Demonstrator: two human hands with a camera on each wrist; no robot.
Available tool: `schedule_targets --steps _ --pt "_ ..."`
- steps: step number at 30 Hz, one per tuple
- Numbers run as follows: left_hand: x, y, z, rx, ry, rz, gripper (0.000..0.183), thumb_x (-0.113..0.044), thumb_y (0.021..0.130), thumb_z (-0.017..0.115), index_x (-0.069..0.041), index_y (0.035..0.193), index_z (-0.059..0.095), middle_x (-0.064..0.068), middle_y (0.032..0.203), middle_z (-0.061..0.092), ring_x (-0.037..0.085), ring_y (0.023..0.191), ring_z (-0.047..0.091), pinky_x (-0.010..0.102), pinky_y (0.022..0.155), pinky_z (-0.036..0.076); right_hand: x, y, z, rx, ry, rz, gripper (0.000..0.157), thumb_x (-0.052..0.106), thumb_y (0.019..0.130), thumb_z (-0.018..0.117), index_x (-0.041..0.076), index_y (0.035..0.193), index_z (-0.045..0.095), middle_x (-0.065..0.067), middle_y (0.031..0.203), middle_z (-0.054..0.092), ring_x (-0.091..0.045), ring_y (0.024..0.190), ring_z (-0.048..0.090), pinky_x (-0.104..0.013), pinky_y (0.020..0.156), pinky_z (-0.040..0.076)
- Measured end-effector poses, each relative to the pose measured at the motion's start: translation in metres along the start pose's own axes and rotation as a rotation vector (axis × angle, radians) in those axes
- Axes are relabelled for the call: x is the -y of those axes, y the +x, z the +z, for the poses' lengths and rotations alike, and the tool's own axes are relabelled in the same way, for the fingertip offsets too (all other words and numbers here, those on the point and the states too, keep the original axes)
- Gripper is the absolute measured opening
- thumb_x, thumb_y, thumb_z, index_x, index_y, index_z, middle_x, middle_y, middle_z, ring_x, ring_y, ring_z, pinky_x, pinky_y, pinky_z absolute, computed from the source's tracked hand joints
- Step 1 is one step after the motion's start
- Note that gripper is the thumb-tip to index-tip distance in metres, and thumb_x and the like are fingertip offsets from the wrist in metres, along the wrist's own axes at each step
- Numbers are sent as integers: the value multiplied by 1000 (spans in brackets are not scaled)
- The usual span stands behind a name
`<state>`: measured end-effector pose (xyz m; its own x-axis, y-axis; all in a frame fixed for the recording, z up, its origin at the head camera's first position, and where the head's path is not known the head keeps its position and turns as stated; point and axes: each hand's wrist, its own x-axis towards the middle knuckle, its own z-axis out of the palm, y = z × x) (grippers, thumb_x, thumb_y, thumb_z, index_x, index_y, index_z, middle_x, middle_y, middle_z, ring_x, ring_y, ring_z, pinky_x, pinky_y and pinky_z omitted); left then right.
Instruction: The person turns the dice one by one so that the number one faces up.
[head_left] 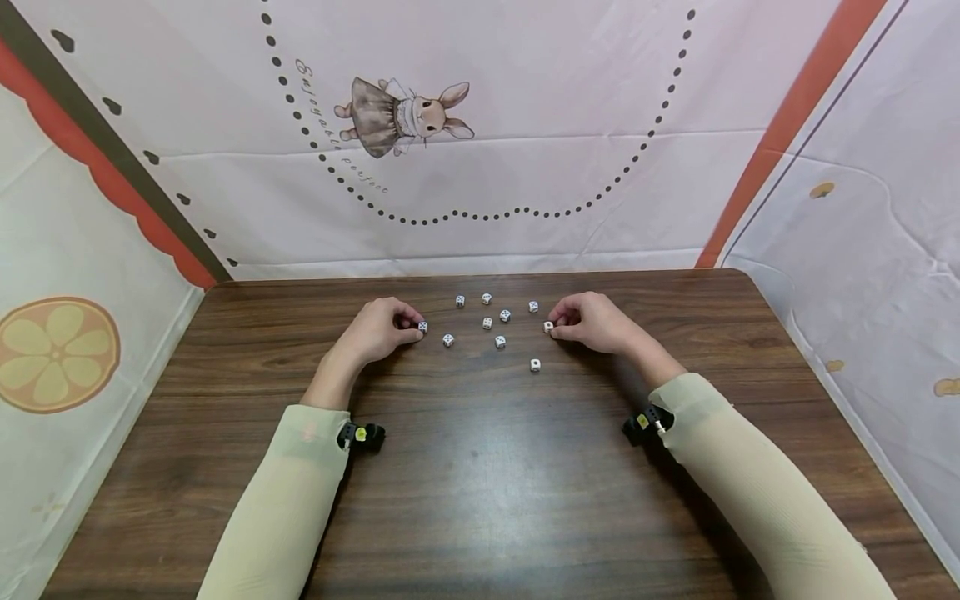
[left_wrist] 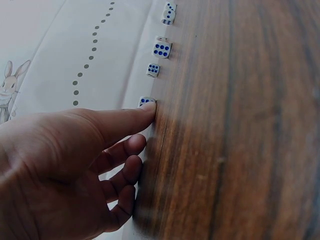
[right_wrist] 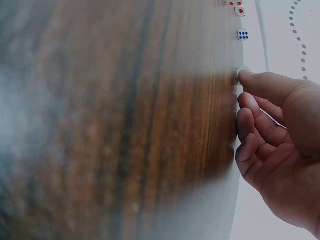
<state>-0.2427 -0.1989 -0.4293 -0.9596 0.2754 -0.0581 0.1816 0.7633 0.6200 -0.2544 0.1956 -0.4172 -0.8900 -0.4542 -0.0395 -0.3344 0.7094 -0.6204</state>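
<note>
With my left grip [head_left: 381,332] I pinched a white die [head_left: 423,327] at the far left of the spread, and with my right grip [head_left: 592,323] a second die [head_left: 549,327] at its far right. Eight loose dice [head_left: 506,316] lay between on the brown counter [head_left: 480,508], one nearer me.
</note>
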Motion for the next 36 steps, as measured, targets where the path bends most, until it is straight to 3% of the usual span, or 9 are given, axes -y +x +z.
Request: schedule_targets --steps 18,36 --pt "0 1 -2 -11 10 29 14 -14 95 82 -5 106 78 8 97 68 25 94 60 41 87 46 0 -3 0 -9 -28 -43 8 16 96 81 10 100 77 1 85 70 -17 79 61 -36 74 48" --pt "0 3 -2 4 3 23 13 -15 95 81 -6 105 78 8 98 68 25 95 60 41 88 46 20 -29 0 50 -8 -55 8 14 96 81 12 100 75 3 85 68 -16 78 61 -35 70 50"
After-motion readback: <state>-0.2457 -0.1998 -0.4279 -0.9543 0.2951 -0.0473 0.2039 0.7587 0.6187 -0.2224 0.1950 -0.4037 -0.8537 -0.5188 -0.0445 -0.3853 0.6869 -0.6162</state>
